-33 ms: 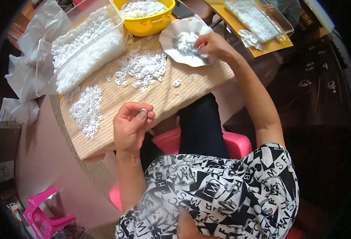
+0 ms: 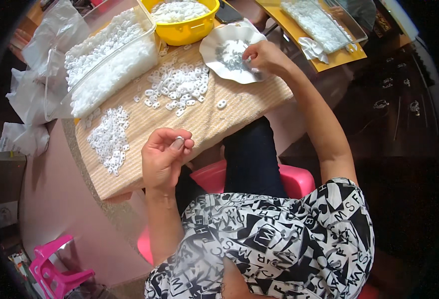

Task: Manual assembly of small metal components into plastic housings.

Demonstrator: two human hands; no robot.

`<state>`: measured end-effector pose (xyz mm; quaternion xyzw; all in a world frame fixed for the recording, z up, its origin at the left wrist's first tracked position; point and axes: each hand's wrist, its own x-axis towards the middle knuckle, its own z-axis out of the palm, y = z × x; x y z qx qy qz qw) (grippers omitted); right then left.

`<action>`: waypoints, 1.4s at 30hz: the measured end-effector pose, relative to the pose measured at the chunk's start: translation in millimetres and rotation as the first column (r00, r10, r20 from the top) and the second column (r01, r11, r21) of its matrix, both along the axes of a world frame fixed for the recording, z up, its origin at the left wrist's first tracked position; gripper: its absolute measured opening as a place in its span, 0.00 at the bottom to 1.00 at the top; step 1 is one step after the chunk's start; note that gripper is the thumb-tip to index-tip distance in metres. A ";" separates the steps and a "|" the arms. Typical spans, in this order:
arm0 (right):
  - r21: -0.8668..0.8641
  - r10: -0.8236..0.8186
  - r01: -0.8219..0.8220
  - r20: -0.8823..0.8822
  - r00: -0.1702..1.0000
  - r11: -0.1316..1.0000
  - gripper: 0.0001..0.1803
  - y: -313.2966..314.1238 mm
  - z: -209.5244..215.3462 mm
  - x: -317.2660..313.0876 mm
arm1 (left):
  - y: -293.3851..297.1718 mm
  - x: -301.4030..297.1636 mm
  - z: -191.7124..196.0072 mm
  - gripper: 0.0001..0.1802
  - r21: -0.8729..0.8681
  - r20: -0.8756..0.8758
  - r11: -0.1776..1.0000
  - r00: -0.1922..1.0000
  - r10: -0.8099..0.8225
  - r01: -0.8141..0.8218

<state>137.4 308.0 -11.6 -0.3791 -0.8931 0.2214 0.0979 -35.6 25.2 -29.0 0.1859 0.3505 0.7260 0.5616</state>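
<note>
In the centre of the frame, the left hand [image 2: 163, 153] had thumb and forefinger closed in a pinch on a small, pale, glinting piece [image 2: 179, 139], while at upper right the right hand [image 2: 267, 57] bunched its fingers over a white, scallop-rimmed plate [image 2: 207, 52] strewn with tiny grey bits [image 2: 223, 52], their hold too small to tell. Smooth white oblong plastic pieces with holes [image 2: 177, 84] lay heaped on ribbed beige cloth [image 2: 214, 122], upper centre and left, below a glossy yellow round bowl [image 2: 187, 34] and a clear rectangular plastic bin [image 2: 152, 26].
</note>
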 end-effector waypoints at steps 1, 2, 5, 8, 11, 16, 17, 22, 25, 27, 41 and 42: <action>0.002 -0.001 0.001 -0.001 1.000 1.000 0.10 3.6 -2.9 -4.6 | 0.0 -0.7 0.7 0.04 -0.013 0.004 1.000 1.000 0.011 -0.011; 0.127 -0.023 0.026 -0.029 0.999 0.992 0.10 8.2 -5.8 -10.8 | -0.7 -1.5 0.0 0.04 -0.011 0.003 1.000 1.000 0.012 -0.012; 0.244 -0.060 0.064 -0.026 0.998 0.968 0.10 23.1 -5.6 -29.7 | -2.5 -5.4 -6.1 0.06 -0.026 -0.088 0.998 0.995 0.048 -0.051; 0.223 -0.088 0.086 -0.002 0.996 0.971 0.08 30.9 -8.1 -44.6 | -4.1 -11.3 -8.5 0.06 0.074 -0.126 0.997 0.992 0.028 -0.019; 0.197 -0.083 0.044 0.194 0.978 0.979 0.09 40.4 -11.0 -53.3 | -5.7 -9.5 -6.5 0.06 0.006 -0.101 0.996 0.991 0.093 -0.093; 0.196 -0.017 -0.033 0.250 0.968 0.980 0.10 27.8 -15.4 -62.2 | -4.9 -8.4 -3.3 0.09 -0.018 -0.026 0.995 0.995 0.094 -0.094; 0.205 -0.020 -0.040 0.280 0.960 0.978 0.10 24.0 -13.7 -61.3 | -3.4 -6.4 -3.9 0.09 -0.019 -0.018 0.994 0.994 0.104 -0.104; 0.243 -0.015 -0.055 0.277 0.961 0.968 0.09 6.5 -2.4 -53.0 | -3.6 -4.7 2.5 0.08 -0.034 -0.047 0.993 0.993 0.111 -0.112; 0.290 -0.053 0.011 0.140 0.989 0.957 0.10 1.0 -6.0 -51.6 | -1.6 -5.6 -0.5 0.06 -0.063 -0.103 0.989 0.987 0.124 -0.131; 0.248 -0.039 -0.009 0.188 0.981 0.969 0.10 -4.4 -4.2 -58.6 | -6.5 -8.8 -2.0 0.06 -0.033 -0.095 0.990 0.987 0.131 -0.134; 0.282 -0.129 0.118 0.021 0.991 0.952 0.07 -11.2 -4.6 -45.6 | -9.5 -3.7 5.6 0.08 0.019 -0.014 0.994 0.994 0.106 -0.106; 0.283 -0.124 0.113 0.021 0.992 0.952 0.07 -9.8 -4.6 -43.3 | -9.2 -2.4 8.5 0.08 -0.008 0.012 0.992 0.992 0.124 -0.124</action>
